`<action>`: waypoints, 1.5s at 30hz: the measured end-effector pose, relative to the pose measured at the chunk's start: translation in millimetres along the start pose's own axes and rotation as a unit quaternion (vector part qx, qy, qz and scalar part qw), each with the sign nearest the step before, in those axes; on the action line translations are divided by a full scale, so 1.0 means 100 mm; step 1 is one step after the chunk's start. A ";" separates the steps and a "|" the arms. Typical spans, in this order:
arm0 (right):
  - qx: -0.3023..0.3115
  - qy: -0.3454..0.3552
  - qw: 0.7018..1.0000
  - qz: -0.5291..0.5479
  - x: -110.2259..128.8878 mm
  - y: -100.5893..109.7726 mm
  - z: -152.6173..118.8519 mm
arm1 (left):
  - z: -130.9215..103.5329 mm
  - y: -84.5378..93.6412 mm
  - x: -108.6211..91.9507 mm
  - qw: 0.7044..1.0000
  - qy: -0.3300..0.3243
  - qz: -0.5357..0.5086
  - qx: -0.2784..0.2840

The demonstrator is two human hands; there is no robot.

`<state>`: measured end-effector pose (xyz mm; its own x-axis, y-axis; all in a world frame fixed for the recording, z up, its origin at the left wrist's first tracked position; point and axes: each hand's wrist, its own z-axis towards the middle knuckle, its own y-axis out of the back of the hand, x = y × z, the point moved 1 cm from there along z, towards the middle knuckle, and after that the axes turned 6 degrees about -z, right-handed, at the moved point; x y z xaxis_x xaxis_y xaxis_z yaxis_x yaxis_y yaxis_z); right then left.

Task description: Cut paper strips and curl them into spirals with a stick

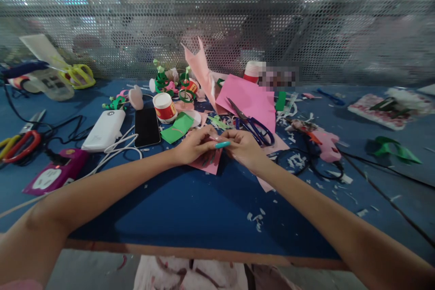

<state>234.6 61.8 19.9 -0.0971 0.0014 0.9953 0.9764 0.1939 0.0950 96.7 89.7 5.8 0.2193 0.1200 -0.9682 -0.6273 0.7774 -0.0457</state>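
Observation:
Above the middle of the blue table, my left hand [195, 146] and my right hand [244, 147] meet with fingers pinched together. Between their fingertips shows a small, smooth teal piece [222, 144]; its kind cannot be made out. Below my left hand lies a pink paper piece [210, 165] with darker marks, partly covered by the fingers. Just beyond my right hand, blue-handled scissors [253, 124] rest with blades apart on a large pink sheet [249, 97]. Green paper [177, 128] lies beyond my left wrist.
A red-and-white tub [164, 108], black phone [147, 128], white power bank [104, 130] and purple power strip [56, 171] stand left. Rightward are a pink glue gun [324, 144] with its cord, and paper scraps [295, 161]. A perforated metal panel [142, 22] rises behind.

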 end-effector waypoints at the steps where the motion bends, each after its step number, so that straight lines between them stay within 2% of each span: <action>1: -0.002 0.003 1.000 -0.004 0.00 -0.01 0.00 | 0.00 0.00 0.01 1.000 -0.001 0.012 -0.008; 5: 0.002 0.023 0.999 -0.037 -0.02 0.00 -0.03 | -0.01 0.03 0.03 0.998 -0.008 0.049 -0.041; 12: 0.027 0.075 0.992 -0.094 -0.04 0.03 -0.05 | -0.02 0.04 0.01 0.992 -0.002 0.107 -0.066; 20: 0.025 0.033 0.997 -0.062 -0.03 0.04 -0.05 | 0.00 0.04 0.02 0.993 -0.001 0.099 -0.056; 29: 0.015 -0.030 0.998 0.054 -0.01 0.00 -0.03 | 0.00 0.00 -0.03 0.998 0.013 0.048 -0.034; 35: -0.019 -0.018 0.998 0.049 -0.07 0.00 -0.03 | 0.01 0.03 -0.03 0.982 0.029 0.182 -0.051; 41: -0.020 -0.014 1.000 0.017 -0.08 0.00 -0.03 | 0.00 0.03 -0.03 0.985 0.038 0.151 -0.072; 45: -0.019 -0.016 1.000 0.003 -0.07 0.00 -0.03 | 0.01 0.03 -0.01 0.989 0.043 0.129 -0.057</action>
<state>235.6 58.6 13.3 -0.0972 0.0333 0.9947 0.9836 0.1555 0.0909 94.9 92.4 6.5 -0.0212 0.2487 -0.9683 -0.7353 0.6523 0.1837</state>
